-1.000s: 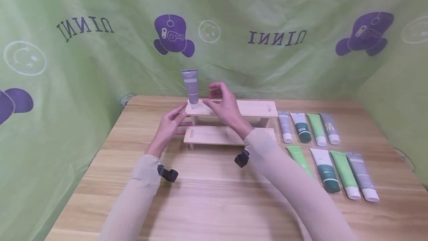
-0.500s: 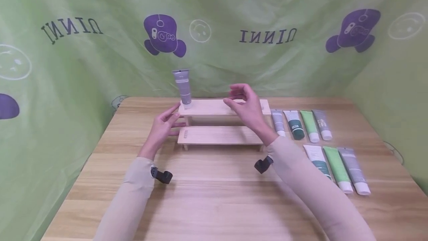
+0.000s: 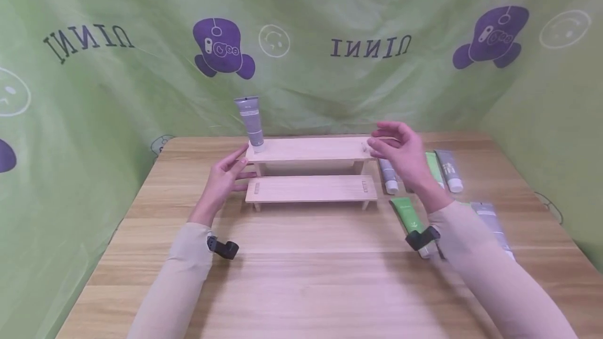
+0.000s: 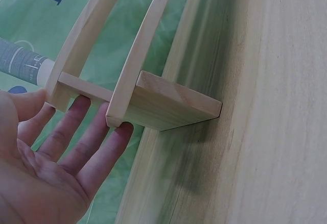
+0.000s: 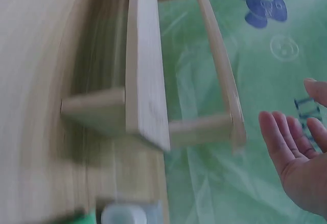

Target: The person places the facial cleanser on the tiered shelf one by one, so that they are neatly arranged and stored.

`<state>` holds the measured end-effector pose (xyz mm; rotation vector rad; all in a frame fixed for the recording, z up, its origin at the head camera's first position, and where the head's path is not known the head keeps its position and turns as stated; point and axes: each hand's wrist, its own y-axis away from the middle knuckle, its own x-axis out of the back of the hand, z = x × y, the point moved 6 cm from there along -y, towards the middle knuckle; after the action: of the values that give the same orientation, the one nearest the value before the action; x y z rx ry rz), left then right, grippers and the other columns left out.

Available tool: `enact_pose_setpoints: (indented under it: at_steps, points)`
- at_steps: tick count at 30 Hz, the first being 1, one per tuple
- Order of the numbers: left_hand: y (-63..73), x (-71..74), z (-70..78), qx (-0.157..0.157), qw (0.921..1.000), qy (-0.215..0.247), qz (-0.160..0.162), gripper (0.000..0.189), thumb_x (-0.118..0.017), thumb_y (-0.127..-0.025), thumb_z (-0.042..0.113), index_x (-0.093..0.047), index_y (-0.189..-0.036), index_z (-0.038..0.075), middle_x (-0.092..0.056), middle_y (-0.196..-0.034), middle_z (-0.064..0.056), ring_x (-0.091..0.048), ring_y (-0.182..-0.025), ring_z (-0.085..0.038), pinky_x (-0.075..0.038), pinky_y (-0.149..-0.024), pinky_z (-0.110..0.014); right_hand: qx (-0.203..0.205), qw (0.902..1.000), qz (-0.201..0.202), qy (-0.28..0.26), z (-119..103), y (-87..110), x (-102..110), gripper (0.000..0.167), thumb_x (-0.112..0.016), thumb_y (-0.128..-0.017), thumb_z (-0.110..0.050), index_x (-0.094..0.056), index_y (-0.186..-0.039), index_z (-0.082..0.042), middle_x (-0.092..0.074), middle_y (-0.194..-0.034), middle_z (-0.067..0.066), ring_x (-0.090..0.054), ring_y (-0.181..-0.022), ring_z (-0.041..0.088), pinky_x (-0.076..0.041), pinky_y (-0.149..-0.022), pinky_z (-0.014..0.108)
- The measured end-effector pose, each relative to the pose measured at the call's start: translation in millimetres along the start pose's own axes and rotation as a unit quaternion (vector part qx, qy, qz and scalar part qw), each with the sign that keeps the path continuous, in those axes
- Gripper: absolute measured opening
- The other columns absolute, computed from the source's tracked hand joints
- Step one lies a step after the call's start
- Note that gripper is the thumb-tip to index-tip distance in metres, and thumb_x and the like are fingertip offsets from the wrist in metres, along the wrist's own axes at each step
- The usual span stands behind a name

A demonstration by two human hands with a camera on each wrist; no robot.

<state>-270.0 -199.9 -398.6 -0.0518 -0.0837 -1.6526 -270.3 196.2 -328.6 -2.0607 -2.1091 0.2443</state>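
Note:
A two-tier pale wooden shelf [image 3: 311, 189] stands at the middle back of the table. On the left end of its upper tier, a grey-lavender squeeze tube [image 3: 252, 122] is upright on its white cap. My left hand [image 3: 222, 184] touches the shelf's left end; in the left wrist view its fingers [image 4: 97, 137] are extended against the ends of both tiers. Over the right end of the upper tier is my right hand [image 3: 404, 153], holding nothing. The right wrist view shows that hand [image 5: 301, 168] apart from the shelf, its fingers loosely bent.
Squeeze tubes lie in two rows at the right, partly hidden by my right arm. Among them are a green tube [image 3: 408, 217], a small lavender tube [image 3: 388, 176] and a grey tube [image 3: 449, 170]. A green printed curtain [image 3: 301, 82] hangs behind the wooden table [image 3: 301, 281].
My right hand has moved right, away from the standing tube, along the upper tier to its right end. The left hand keeps touching the shelf. The head view has shifted slightly.

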Motion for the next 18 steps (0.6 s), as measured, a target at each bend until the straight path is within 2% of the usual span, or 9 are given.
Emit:
enact_pose_setpoints:
  at_steps: [7, 14, 18]
  points:
    - [-0.7, 1.3, 0.3, 0.001, 1.0000, -0.001, -0.002, 0.049, -0.050, -0.107, 0.024, -0.040, -0.155, 0.023, -0.050, -0.144, -0.023, -0.063, -0.115, -0.042, -0.059, -0.087, -0.053, -0.022, 0.9990, 0.037, 0.010, 6.4, 10.9, 58.0, 0.041, -0.075, -0.091, -0.004, -0.058, -0.129, -0.003, -0.070, -0.106, 0.002, -0.071, -0.093, 0.010, -0.063, -0.073, 0.031]
    - [0.0, 1.9, -1.6, 0.007, 1.0000, 0.001, -0.002, 0.050, -0.050, -0.107, 0.025, -0.038, -0.156, 0.024, -0.049, -0.145, -0.023, -0.062, -0.117, -0.044, -0.061, -0.084, -0.047, -0.075, 0.9950, 0.048, 0.046, 23.9, 18.2, 114.7, 0.046, -0.077, -0.090, -0.013, -0.056, -0.131, -0.012, -0.068, -0.110, -0.003, -0.071, -0.092, 0.009, -0.063, -0.074, 0.034]
    - [-1.0, 0.8, -1.8, 0.006, 1.0000, 0.002, -0.005, 0.050, -0.051, -0.107, 0.025, -0.038, -0.156, 0.024, -0.049, -0.144, -0.024, -0.061, -0.117, -0.045, -0.061, -0.083, -0.046, -0.101, 0.9934, 0.046, 0.029, 36.1, 21.4, 145.9, 0.045, -0.076, -0.091, -0.013, -0.055, -0.131, -0.015, -0.069, -0.107, -0.008, -0.071, -0.090, 0.009, -0.063, -0.074, 0.032]
